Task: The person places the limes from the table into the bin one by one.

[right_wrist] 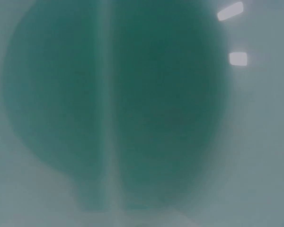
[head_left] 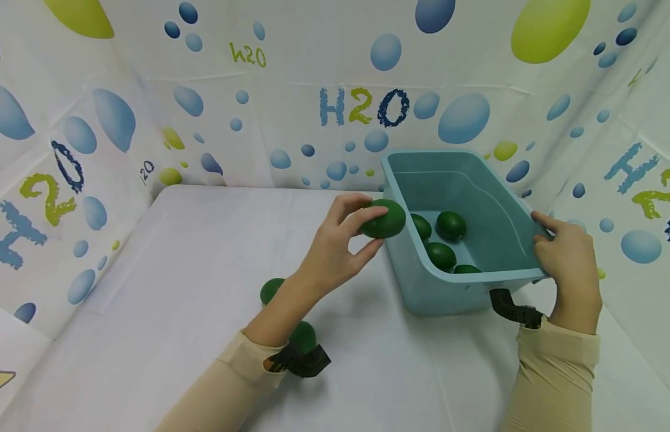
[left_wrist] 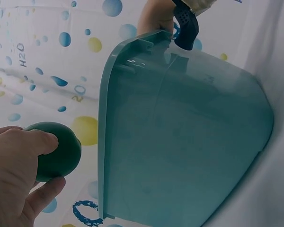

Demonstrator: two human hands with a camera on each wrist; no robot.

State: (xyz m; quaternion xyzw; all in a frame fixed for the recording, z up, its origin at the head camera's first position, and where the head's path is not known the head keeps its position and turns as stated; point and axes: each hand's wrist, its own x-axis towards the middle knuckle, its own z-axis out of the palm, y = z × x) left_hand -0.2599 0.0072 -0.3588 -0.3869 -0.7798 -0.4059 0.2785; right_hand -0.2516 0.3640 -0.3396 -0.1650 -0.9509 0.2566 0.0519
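In the head view my left hand (head_left: pixel 335 243) pinches a dark green avocado (head_left: pixel 384 219) between thumb and fingers, at the near-left rim of a teal plastic bin (head_left: pixel 415 288). The left wrist view shows the same avocado (left_wrist: pixel 61 151) in my fingers, level with the bin's upper edge. My right hand (head_left: pixel 571 264) grips the bin's right rim. Inside the bin several avocados lie on the bottom, one of them (head_left: pixel 450 225) toward the middle. Two more avocados sit on the table, one (head_left: pixel 272 290) partly behind my left forearm, the other (head_left: pixel 303 337) by the wrist strap.
A white cloth covers the table (head_left: pixel 205 252). Behind and at the sides hangs a white curtain (head_left: pixel 291 120) with blue and green drops. The right wrist view is blurred, filled by the teal bin wall (right_wrist: pixel 52 94) close up.
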